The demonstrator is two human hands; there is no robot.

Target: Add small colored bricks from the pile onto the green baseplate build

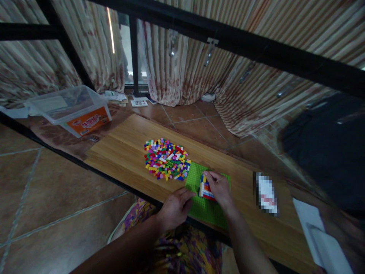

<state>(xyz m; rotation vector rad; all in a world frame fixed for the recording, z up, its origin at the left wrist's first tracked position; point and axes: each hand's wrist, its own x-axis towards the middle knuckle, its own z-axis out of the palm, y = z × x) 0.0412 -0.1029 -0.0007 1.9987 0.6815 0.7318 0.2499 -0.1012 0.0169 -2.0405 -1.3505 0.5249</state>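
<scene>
A green studded baseplate (199, 209) lies on the wooden board, carrying a small build of toy bricks (205, 190) in rows of white, red, orange, blue and yellow. My right hand (219, 187) is over the right side of this build, thumb and fingers closed at its upper edge on what looks like a toy brick, mostly hidden by the fingers. At the plate's left edge, my left hand (176, 207) has its fingers curled together, tips over the green studs. Whatever they hold, if anything, cannot be made out. Loose toy bricks (165, 159) in many colours spread left of the plate.
The wooden board (119, 152) rests on a dark-framed table. A clear plastic box (71, 108) with an orange label stands at the far left. On the right are a blurred-out white item (266, 194) and white sheets (313, 224). A dark frame bar crosses above.
</scene>
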